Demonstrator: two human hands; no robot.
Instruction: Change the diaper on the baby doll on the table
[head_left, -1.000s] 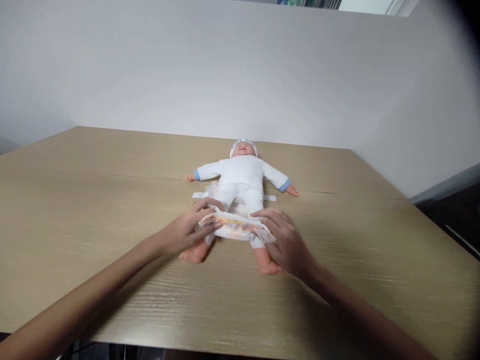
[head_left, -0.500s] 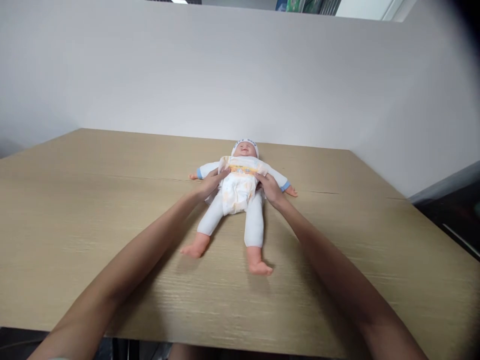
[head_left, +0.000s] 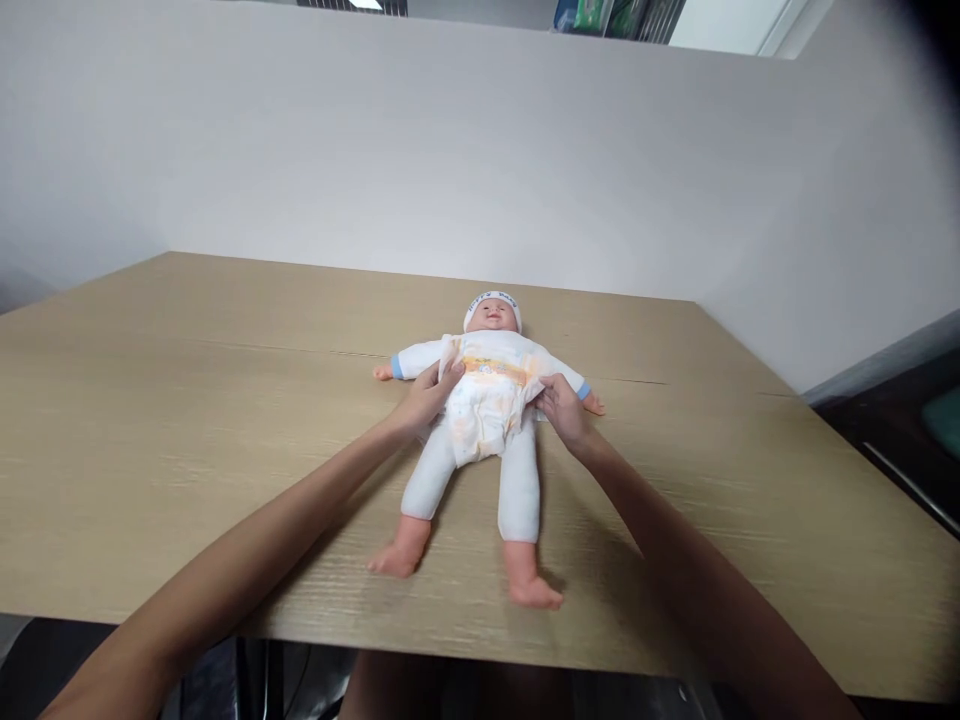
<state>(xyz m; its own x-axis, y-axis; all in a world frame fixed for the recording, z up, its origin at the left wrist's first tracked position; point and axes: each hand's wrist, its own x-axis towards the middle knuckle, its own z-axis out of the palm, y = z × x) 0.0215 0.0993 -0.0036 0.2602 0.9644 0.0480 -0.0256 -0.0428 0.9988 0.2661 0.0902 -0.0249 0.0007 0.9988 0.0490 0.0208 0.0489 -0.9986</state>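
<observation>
A baby doll (head_left: 517,490) in white clothes and a white cap lies on its back on the wooden table (head_left: 187,400), head away from me. A white diaper (head_left: 484,405) with orange print is folded up over its belly. My left hand (head_left: 429,392) grips the diaper's left side at the doll's waist. My right hand (head_left: 561,408) pinches the diaper's right side. Both hands' fingers are closed on the diaper's edges.
A plain white partition (head_left: 450,150) stands behind the table. The table's right edge (head_left: 862,470) drops to a dark floor. The near edge runs just under the doll's feet.
My hands lifted the diaper's front from between the doll's legs up over its belly, then settled at the waist. The doll appears slightly nearer to me than half a second ago.
</observation>
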